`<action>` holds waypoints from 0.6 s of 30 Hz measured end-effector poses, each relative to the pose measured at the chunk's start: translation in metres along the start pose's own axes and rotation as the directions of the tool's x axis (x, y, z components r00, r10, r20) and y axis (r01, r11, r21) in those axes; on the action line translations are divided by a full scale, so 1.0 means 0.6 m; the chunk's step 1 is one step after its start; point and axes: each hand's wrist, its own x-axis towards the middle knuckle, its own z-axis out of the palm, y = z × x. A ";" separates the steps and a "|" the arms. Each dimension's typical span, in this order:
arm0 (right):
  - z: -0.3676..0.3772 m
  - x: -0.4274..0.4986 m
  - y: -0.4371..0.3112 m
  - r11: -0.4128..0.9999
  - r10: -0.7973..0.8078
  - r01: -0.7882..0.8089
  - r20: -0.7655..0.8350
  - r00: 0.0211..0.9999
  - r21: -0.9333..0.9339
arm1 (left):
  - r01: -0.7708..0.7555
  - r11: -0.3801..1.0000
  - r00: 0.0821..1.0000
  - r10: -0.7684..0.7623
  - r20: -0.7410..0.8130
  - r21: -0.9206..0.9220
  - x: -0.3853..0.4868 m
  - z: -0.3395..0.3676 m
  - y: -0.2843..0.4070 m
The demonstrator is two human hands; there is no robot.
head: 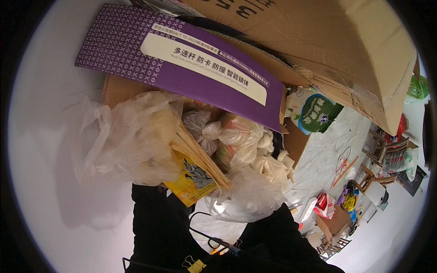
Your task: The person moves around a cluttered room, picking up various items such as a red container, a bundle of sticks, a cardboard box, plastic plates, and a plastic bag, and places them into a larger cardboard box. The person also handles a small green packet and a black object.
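Note:
Neither of my hands is in view. Two black-clothed limbs, likely my sleeves, run up from the bottom edge and vanish beneath plastic bags. Before me a brown cardboard box holds several items. A crumpled clear plastic bag bulges out at its left. Knotted plastic bags fill the middle, and another clear bag hangs over the near side. Thin wooden sticks lie across a yellow printed packet. A purple printed carton lies across the far part, bearing writing.
A large brown cardboard carton looms at the top right. A green-and-white printed package lies beside the box. Wooden chairs, a red-and-white bag and a small cardboard box stand at right. A white wall rises at left.

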 end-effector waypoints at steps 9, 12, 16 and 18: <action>-0.015 0.007 0.032 1.000 0.013 -0.013 0.005 1.000 -0.026 | 0.004 0.999 0.998 -0.002 0.060 -0.034 0.027 -0.007 -0.016; -0.018 0.010 0.039 1.000 0.014 -0.014 0.013 1.000 -0.015 | -0.005 0.999 0.996 0.009 0.086 -0.037 0.034 -0.005 -0.009; -0.012 0.016 0.043 0.999 0.031 -0.031 0.032 0.999 -0.018 | -0.016 1.000 0.994 0.018 0.111 -0.019 0.037 -0.006 0.003; -0.008 0.022 0.046 0.999 0.045 -0.044 0.040 0.998 -0.025 | -0.023 1.000 0.989 0.022 0.144 0.009 0.036 -0.007 0.006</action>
